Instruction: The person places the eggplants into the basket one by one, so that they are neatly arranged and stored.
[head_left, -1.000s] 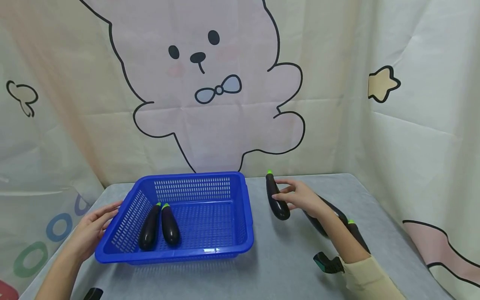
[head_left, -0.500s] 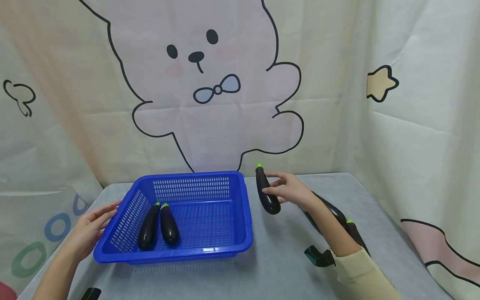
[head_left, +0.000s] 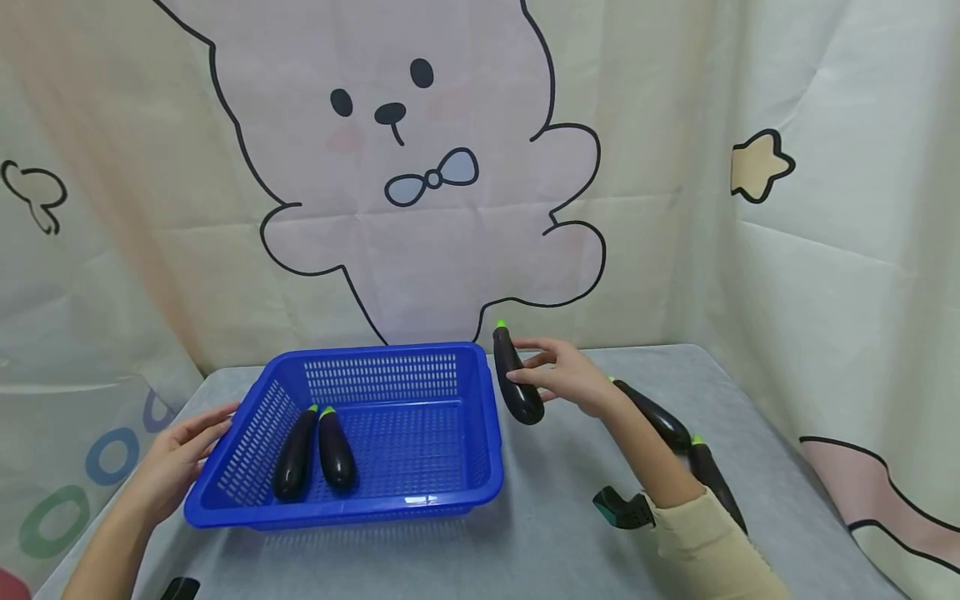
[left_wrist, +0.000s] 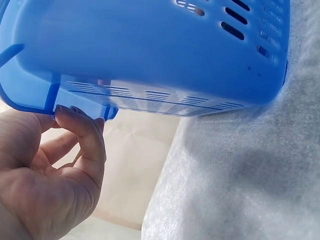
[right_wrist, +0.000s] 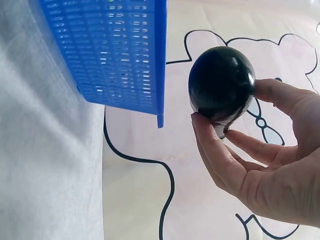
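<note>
A dark, glossy eggplant with a bright green tip is held by my right hand, just right of the blue basket. Thumb and fingers pinch it, and it stands clear of the table. Its round end faces the camera in the right wrist view. At the basket's left side, my left hand grips the rim, with curled fingers showing from below in the left wrist view. Inside the basket, one eggplant lies beside another eggplant toward the left.
Behind my right forearm, an eggplant lies on the grey table, with one more eggplant near the sleeve. A black strap-like device sits at the right wrist. A curtain with a cartoon bear hangs behind the table.
My right hand has carried the eggplant leftward and slightly up, close to the basket's right rim. The left hand stays at the basket's left side.
</note>
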